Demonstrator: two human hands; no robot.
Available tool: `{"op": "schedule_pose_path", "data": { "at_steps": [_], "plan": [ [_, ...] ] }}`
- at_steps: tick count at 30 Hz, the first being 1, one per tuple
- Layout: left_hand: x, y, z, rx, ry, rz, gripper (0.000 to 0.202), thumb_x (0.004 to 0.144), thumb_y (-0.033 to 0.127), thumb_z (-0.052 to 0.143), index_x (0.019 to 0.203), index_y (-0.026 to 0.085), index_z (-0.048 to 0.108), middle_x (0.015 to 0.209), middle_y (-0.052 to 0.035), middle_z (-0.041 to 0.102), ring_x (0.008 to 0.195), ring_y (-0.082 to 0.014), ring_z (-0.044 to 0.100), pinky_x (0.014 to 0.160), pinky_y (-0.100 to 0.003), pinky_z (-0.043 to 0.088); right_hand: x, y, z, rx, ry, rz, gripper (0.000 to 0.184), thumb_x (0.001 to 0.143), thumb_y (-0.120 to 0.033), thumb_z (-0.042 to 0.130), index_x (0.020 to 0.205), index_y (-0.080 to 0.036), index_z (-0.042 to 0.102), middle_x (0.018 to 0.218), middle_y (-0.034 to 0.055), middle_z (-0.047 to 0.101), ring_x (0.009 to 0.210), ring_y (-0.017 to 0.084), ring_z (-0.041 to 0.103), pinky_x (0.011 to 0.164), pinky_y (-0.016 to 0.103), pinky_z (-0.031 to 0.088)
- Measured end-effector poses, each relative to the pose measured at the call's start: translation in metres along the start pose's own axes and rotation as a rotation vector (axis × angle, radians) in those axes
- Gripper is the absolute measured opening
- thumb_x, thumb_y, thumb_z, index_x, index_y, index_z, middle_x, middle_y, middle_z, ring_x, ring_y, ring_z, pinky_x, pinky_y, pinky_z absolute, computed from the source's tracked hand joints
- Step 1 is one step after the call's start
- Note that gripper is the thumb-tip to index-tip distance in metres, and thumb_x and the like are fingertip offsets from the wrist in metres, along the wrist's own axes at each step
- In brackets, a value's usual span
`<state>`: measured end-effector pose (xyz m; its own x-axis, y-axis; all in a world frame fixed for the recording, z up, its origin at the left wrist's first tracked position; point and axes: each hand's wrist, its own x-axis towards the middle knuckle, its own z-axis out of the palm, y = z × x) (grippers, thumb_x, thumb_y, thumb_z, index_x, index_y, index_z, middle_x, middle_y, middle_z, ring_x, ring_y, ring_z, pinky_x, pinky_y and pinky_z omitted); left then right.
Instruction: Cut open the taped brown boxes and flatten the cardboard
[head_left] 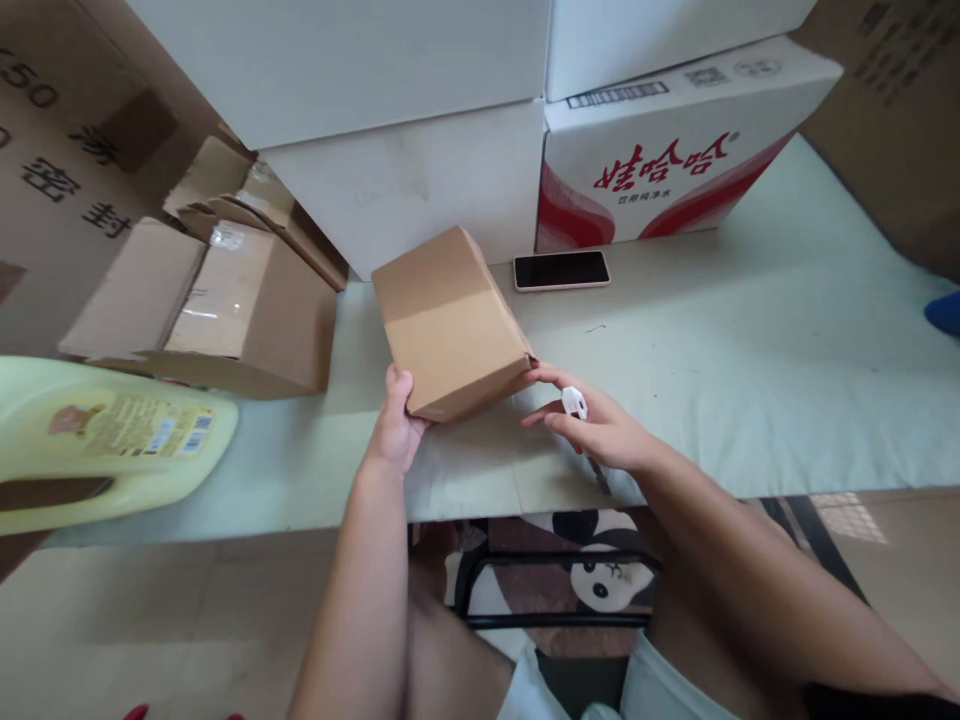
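Note:
A closed brown cardboard box (454, 320) is tilted above the table. My left hand (397, 420) grips its lower left corner, thumb on the near face and fingers underneath. By the box's right corner is my right hand (592, 425), its index fingertip touching or very close to the edge. Between thumb and fingers of that hand sits a small utility knife, with a white end (575, 402) above and a grey metal blade (600, 477) pointing down toward me. The palm hides its middle. The box's underside is out of sight.
A phone (562, 270) lies behind the box, before a white-and-red carton (660, 170) and stacked white cartons (405, 190). Opened brown boxes (247, 310) and a pale yellow jug (112, 440) stand left. The table's front edge (300, 530) runs above my legs.

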<state>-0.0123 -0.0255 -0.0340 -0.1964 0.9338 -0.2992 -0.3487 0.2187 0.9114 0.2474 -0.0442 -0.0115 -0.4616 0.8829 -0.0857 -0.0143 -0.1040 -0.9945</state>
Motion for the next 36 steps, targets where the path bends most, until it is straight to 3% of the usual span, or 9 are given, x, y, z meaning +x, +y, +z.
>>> {"op": "schedule_pose_path", "data": {
  "at_steps": [3,10,19,30,36],
  "plan": [
    [-0.0012,0.0016,0.0011,0.016,-0.005,-0.013,0.065,0.066,0.063,0.076,0.114,0.023,0.059,0.135,-0.0117,0.064,0.134,-0.0373,0.054,0.084,-0.041,0.059,0.0005,0.0008,0.0007,-0.008,0.007,0.023,0.039,0.084,-0.028,0.060,0.122,-0.026,0.053,0.148,0.0127,0.046,0.090,0.019,0.071,0.048,0.023,0.047],
    [-0.0004,0.0006,-0.0005,0.030,0.003,-0.016,0.068,0.066,0.064,0.076,0.118,0.023,0.061,0.138,-0.0120,0.063,0.133,-0.0376,0.054,0.079,-0.038,0.059,0.0011,0.0036,0.0004,-0.006,0.017,0.008,0.012,0.084,-0.019,0.049,0.093,-0.024,0.044,0.127,0.0078,0.050,0.087,0.013,0.070,0.042,0.016,0.039],
    [-0.0010,0.0023,0.0003,0.048,0.006,-0.028,0.072,0.062,0.065,0.078,0.118,0.023,0.059,0.137,-0.0121,0.062,0.132,-0.0370,0.054,0.068,-0.031,0.055,0.0000,0.0066,-0.0028,-0.003,0.000,0.049,0.012,0.085,-0.020,0.048,0.094,-0.024,0.041,0.138,0.0095,0.050,0.085,0.013,0.074,0.046,0.018,0.041],
    [-0.0005,0.0011,-0.0013,0.060,-0.010,-0.022,0.070,0.065,0.066,0.076,0.118,0.024,0.058,0.135,-0.0112,0.064,0.134,-0.0372,0.054,0.084,-0.041,0.059,-0.0006,0.0065,-0.0026,-0.018,0.029,0.080,0.014,0.082,-0.019,0.049,0.094,-0.023,0.043,0.137,0.0090,0.050,0.086,0.016,0.076,0.044,0.017,0.037],
    [-0.0010,-0.0002,-0.0027,0.056,-0.041,0.008,0.060,0.072,0.064,0.073,0.115,0.024,0.060,0.133,-0.0113,0.065,0.133,-0.0362,0.055,0.087,-0.042,0.059,0.0001,0.0020,0.0000,0.004,0.052,0.026,0.014,0.080,-0.018,0.052,0.090,-0.023,0.044,0.133,0.0087,0.053,0.086,0.014,0.072,0.047,0.020,0.045]
  ]
}}
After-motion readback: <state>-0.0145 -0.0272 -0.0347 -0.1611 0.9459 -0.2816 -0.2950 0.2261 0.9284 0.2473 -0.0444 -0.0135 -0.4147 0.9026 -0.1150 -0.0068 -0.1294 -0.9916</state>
